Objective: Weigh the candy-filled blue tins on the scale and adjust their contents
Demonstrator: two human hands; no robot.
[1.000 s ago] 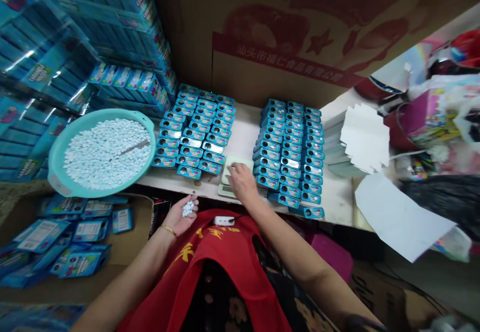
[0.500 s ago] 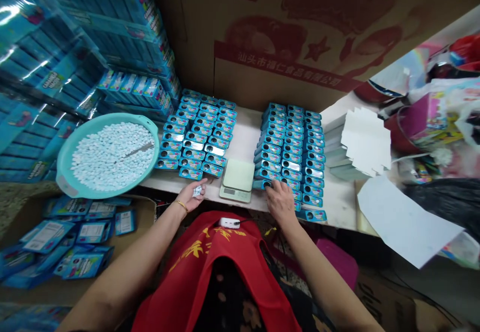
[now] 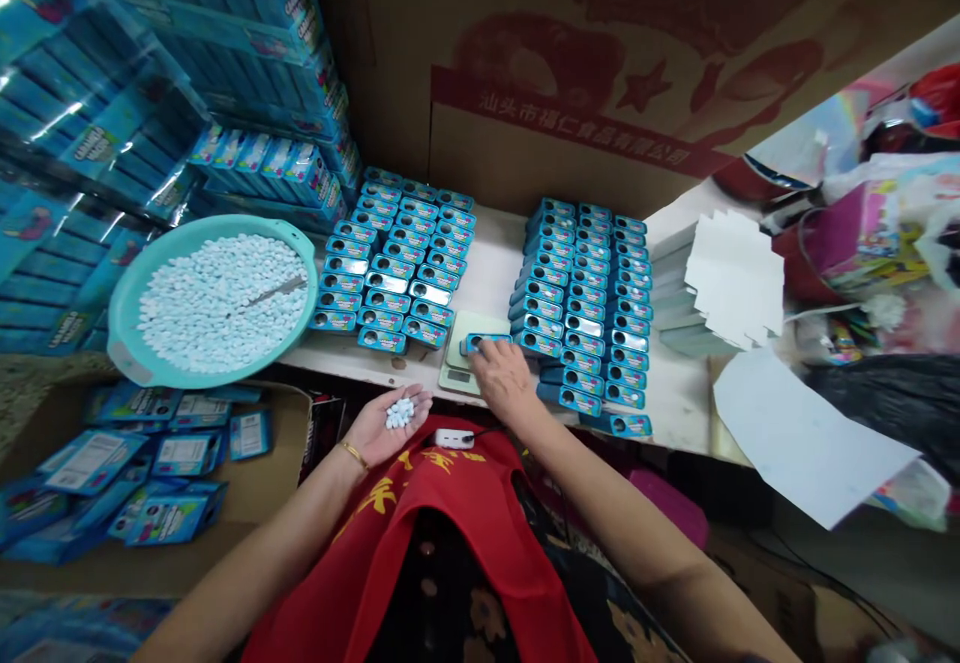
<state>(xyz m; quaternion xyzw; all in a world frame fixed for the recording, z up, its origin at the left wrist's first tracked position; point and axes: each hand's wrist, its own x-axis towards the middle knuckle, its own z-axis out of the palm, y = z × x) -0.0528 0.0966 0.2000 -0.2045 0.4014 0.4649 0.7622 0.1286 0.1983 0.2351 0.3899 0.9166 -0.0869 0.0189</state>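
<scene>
My left hand (image 3: pixel 373 429) lies palm up with its fingers slightly curled, cupping a small heap of pale blue and white candies (image 3: pixel 400 412). My right hand (image 3: pixel 507 383) grips a small blue candy box (image 3: pixel 480 340) on the plate of a pale kitchen scale (image 3: pixel 480 322). Part of the scale, with some of its display, is behind the right fingers. A turquoise basin (image 3: pixel 126 341) at the left is full of similar candies, with a flat grey strip (image 3: pixel 277 291) lying on them.
Blue boxes with round holes stand in rows left (image 3: pixel 387 283) and right (image 3: pixel 584 307) of the scale. A large carton (image 3: pixel 555 173) rises behind. White card pieces (image 3: pixel 739 278) are stacked at right. An open carton (image 3: pixel 259 493) below left holds flat blue packs (image 3: pixel 169 520).
My right hand has moved left from the front of the right rows, bringing a blue box onto the scale. The left hand has opened wider and shows more candies.
</scene>
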